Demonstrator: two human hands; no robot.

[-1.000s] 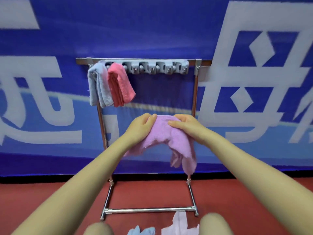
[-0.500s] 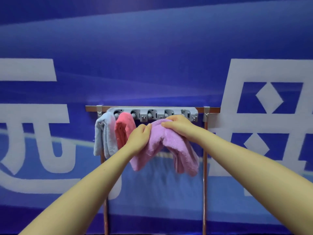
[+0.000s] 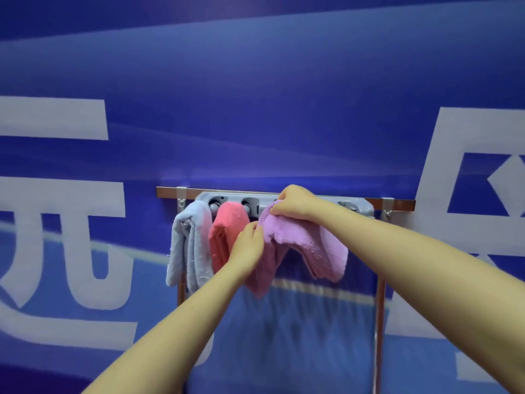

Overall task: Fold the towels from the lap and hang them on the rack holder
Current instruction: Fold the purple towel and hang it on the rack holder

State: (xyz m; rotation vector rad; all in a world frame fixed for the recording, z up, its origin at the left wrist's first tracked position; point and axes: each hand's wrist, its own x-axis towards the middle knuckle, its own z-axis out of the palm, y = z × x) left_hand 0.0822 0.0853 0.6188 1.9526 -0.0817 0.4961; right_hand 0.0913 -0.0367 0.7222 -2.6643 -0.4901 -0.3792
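A folded purple towel (image 3: 306,245) hangs draped from both of my hands against the grey clip holder (image 3: 356,206) on the metal rack. My right hand (image 3: 295,203) pinches the towel's top fold and presses it up at the holder's middle. My left hand (image 3: 246,245) grips the towel's left side just below. A pale blue towel (image 3: 189,245) and a pink towel (image 3: 225,231) hang from the holder's left clips, the pink one right beside my left hand.
The rack's top bar (image 3: 397,201) runs left to right, with an upright post (image 3: 379,322) at the right. Behind stands a blue banner wall (image 3: 255,95) with large white characters. The lap and floor are out of view.
Both hands have lifted the purple towel from waist height up to the holder, the right hand now pushing its top fold against the clips. The view has tilted up, so lap and floor are gone.
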